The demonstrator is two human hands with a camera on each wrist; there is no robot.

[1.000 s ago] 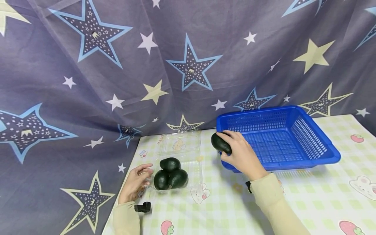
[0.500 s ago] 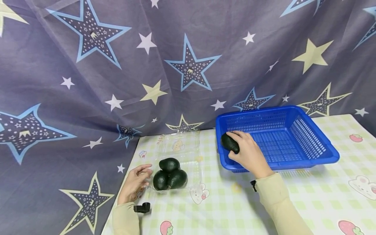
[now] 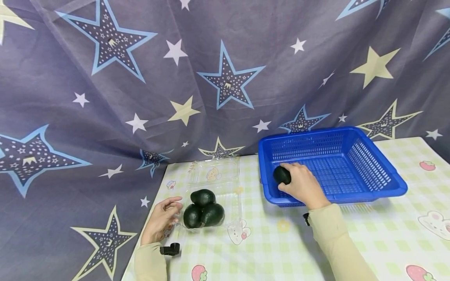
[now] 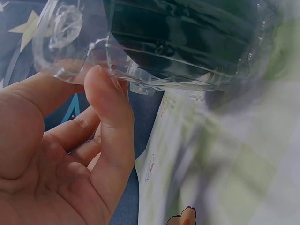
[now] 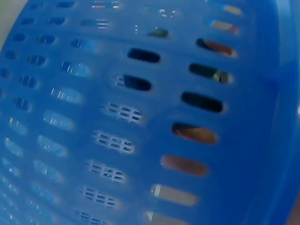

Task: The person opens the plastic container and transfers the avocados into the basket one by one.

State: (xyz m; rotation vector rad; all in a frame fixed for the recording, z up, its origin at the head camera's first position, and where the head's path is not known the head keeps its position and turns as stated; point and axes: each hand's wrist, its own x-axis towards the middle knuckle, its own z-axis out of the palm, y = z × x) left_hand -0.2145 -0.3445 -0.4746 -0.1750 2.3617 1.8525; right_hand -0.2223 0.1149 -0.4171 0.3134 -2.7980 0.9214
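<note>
My right hand (image 3: 303,186) grips a dark green avocado (image 3: 281,175) low inside the blue plastic basket (image 3: 334,173), near its left wall. In the right wrist view the perforated basket wall (image 5: 154,117) fills the picture, with dark and skin-toned patches showing through its slots. On the left, a clear plastic clamshell box (image 3: 233,201) lies with its lid (image 3: 225,171) folded back. Grouped in the box are three more avocados (image 3: 203,198). At the box's left edge, my left hand (image 3: 159,220) pinches the clear rim (image 4: 65,70) between thumb and finger.
A checked tablecloth (image 3: 267,249) with cartoon prints covers the table. Behind it hangs a grey-purple curtain (image 3: 197,78) with stars, close to the basket's back rim. The table's left edge runs just beside the left hand.
My right hand has carried the avocado rightward over the basket's left rim and lowered it inside. My left hand and the three avocados in the box have stayed put.
</note>
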